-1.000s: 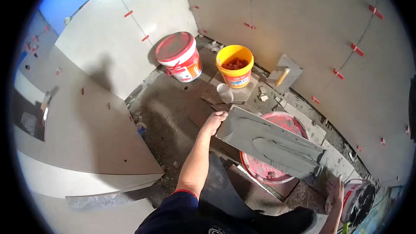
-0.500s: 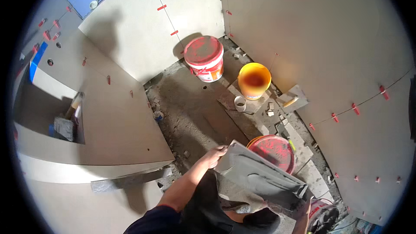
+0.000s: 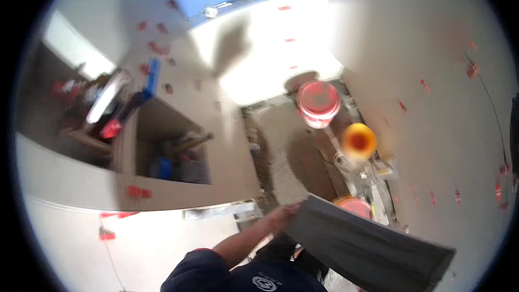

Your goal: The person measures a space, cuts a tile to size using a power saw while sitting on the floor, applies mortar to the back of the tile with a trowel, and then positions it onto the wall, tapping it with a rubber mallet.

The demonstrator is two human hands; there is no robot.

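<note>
A large rectangular tile (image 3: 373,243) is held tilted in front of my body, its upper face coated with smeared grey adhesive. My left hand (image 3: 286,217) is closed on the tile's upper left corner, with the fingers blurred by motion. My right hand is out of sight; the tile reaches down to the lower right, where a grip on it would be hidden. Just beyond the tile's far edge, a bucket with a red, splattered lid (image 3: 354,206) is partly covered.
Farther off stand a red-lidded bucket (image 3: 319,101) and a yellow bucket (image 3: 359,141). At left, wall niches hold tools, including a red-handled one (image 3: 111,128). Red levelling wedges (image 3: 424,85) stick out of the tiled walls. Rubble and tile pieces lie along the right wall.
My view has swung left and up, bringing more of the niches and window into sight. The tile has been lifted closer, and my right hand has gone out of view.
</note>
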